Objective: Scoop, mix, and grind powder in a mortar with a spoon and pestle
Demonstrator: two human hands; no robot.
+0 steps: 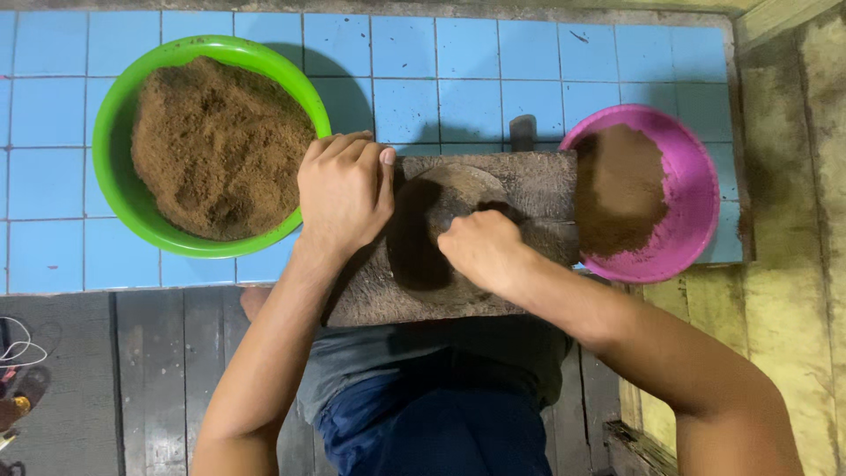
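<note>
Left hand [345,189] is down flat on the near-left corner of the dark wooden block [458,238], fingers together and curled loosely over its top edge, gripping nothing but the wood itself. Right hand [480,247] sits in the middle of the block, closed into a fist, knuckles up; whether anything is inside that fist, I cannot tell. Just above it there's a round shallow hollow [454,189] in the block's face, half in shadow. To the left, touching the block's corner, a green plastic basin [110,132] heaped with coarse brown powder [216,145]. On the right, a pink basin [701,189] tucked against the block's end, a finer, darker brown powder [621,189] banked up on its left side. Everything rests on blue tiles [467,79].
</note>
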